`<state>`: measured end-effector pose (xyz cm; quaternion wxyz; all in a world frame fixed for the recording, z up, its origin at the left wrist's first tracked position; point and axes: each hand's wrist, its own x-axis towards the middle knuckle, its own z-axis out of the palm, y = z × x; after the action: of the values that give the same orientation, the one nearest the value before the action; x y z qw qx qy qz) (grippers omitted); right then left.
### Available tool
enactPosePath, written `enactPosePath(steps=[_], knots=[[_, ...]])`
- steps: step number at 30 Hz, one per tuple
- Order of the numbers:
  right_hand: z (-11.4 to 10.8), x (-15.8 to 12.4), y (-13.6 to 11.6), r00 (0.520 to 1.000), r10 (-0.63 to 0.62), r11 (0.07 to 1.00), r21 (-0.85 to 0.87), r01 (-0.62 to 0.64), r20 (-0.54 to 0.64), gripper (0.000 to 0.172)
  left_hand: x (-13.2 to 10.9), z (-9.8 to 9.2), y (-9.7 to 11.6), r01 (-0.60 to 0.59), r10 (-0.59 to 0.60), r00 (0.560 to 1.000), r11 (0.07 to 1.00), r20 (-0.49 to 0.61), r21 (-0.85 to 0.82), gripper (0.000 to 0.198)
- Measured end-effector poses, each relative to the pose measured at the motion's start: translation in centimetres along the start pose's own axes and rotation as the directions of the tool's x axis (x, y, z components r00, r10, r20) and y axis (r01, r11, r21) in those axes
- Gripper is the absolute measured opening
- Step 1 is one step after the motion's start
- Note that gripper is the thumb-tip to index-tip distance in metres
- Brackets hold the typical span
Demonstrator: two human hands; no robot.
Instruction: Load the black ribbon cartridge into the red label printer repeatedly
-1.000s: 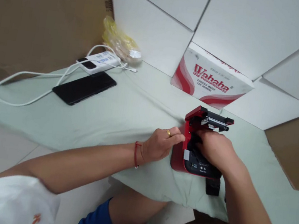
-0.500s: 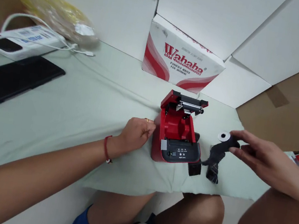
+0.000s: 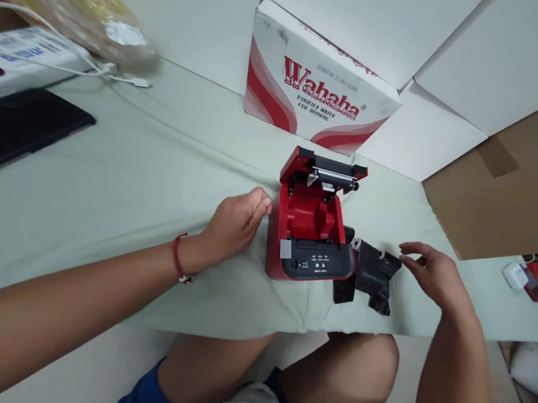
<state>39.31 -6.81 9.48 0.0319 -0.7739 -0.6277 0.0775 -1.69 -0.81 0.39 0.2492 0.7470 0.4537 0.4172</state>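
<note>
A red and black label printer [image 3: 323,261] stands on the cloth with its lid [image 3: 327,170] raised; the red compartment inside is bare. Beside its left wall rests my left hand [image 3: 241,217], closed into a fist. Whether anything is inside that fist is hidden. To the right of the printer a crumpled black ribbon [image 3: 370,270] with pale roll ends lies on the cloth. My right hand [image 3: 433,270] is just right of the ribbon, its thumb and fingers apart. Its fingertips are by the ribbon's upper right edge; whether they touch it I cannot tell.
A white Wahaha carton [image 3: 320,91] stands behind the printer, against stacked white boxes. On the left lie a black flat object [image 3: 17,127], a white power strip [image 3: 28,54] with cables and a clear plastic bag [image 3: 71,3]. A brown cardboard box [image 3: 531,173] borders the right.
My right hand has let go of the black ribbon, which now lies spread lower beside the printer. The hand has drawn its grip apart. My left hand stays closed by the printer. The view shifted slightly.
</note>
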Motion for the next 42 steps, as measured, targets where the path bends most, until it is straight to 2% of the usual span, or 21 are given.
enactPosePath(steps=[5,8,10,13,15,16,18,20,23,26,29,32,35,39,42], knots=[[1.9,0.3,0.1,0.989,-0.105,0.992,-0.054,0.111,0.101,0.041,-0.4,0.0,0.4,-0.069,0.07,0.997,0.996,0.012,-0.056,0.05],[2.2,0.4,-0.2,0.981,-0.144,0.984,-0.084,0.155,0.126,0.039,-0.4,0.0,0.8,-0.068,0.064,0.996,0.996,-0.066,-0.063,0.046],[0.6,-0.3,-0.1,0.976,-0.158,0.98,-0.098,0.174,0.152,0.035,-0.3,0.0,1.0,-0.04,0.033,0.992,0.998,-0.124,-0.054,0.035],[-4.1,-2.6,-0.5,0.953,-0.232,0.964,-0.082,0.252,0.193,0.033,-0.3,0.0,0.9,0.017,-0.027,0.992,0.997,-0.126,-0.077,0.027],[-7.5,-4.3,-2.1,0.9,-0.37,0.923,-0.022,0.384,0.229,0.033,-0.3,0.0,0.9,0.072,-0.08,0.995,0.99,-0.067,-0.118,0.039],[-8.7,-5.0,-3.4,0.867,-0.461,0.882,-0.005,0.47,0.186,0.033,-0.4,0.0,0.9,0.101,-0.105,0.994,0.984,-0.025,-0.144,0.045],[-9.7,-5.9,-6.7,0.805,-0.571,0.818,0.022,0.575,0.161,0.034,-0.5,0.0,1.0,0.143,-0.138,0.99,0.969,0.04,-0.201,0.052],[-8.9,-5.8,-10.3,0.785,-0.594,0.801,0.045,0.597,0.172,0.037,-0.5,0.0,1.1,0.152,-0.144,0.988,0.958,0.052,-0.243,0.052],[-5.8,-4.6,-15.1,0.818,-0.559,0.828,0.048,0.558,0.135,0.038,-0.4,0.1,1.2,0.153,-0.158,0.987,0.954,-0.001,-0.259,0.048],[-2.9,-3.1,-18.9,0.878,-0.467,0.873,-0.1,0.477,0.102,0.041,-0.2,0.1,1.0,0.137,-0.154,0.985,0.971,-0.08,-0.195,0.041],[-1.3,-1.9,-21.6,0.91,-0.387,0.861,-0.295,0.415,0.149,0.04,0.0,0.2,0.7,0.097,-0.115,0.983,0.987,-0.144,-0.128,0.027],[-0.6,-1.2,-23.2,0.913,-0.363,0.815,-0.412,0.409,0.189,0.038,0.0,0.3,0.2,0.015,-0.038,0.985,0.991,-0.169,-0.135,0.013],[-0.1,-0.3,-24.0,0.909,-0.351,0.797,-0.439,0.416,0.223,0.04,-0.2,0.4,-0.2,-0.068,0.049,0.993,0.982,-0.106,-0.175,0.02],[0.5,0.9,-24.2,0.896,-0.358,0.82,-0.372,0.436,0.262,0.042,-0.5,0.4,-0.3,-0.087,0.099,0.994,0.97,0.041,-0.228,0.018],[0.2,0.7,-23.0,0.866,-0.452,0.855,-0.175,0.489,0.214,0.044,-0.6,0.4,-0.1,-0.051,0.07,0.994,0.977,0.083,-0.209,0.015]])
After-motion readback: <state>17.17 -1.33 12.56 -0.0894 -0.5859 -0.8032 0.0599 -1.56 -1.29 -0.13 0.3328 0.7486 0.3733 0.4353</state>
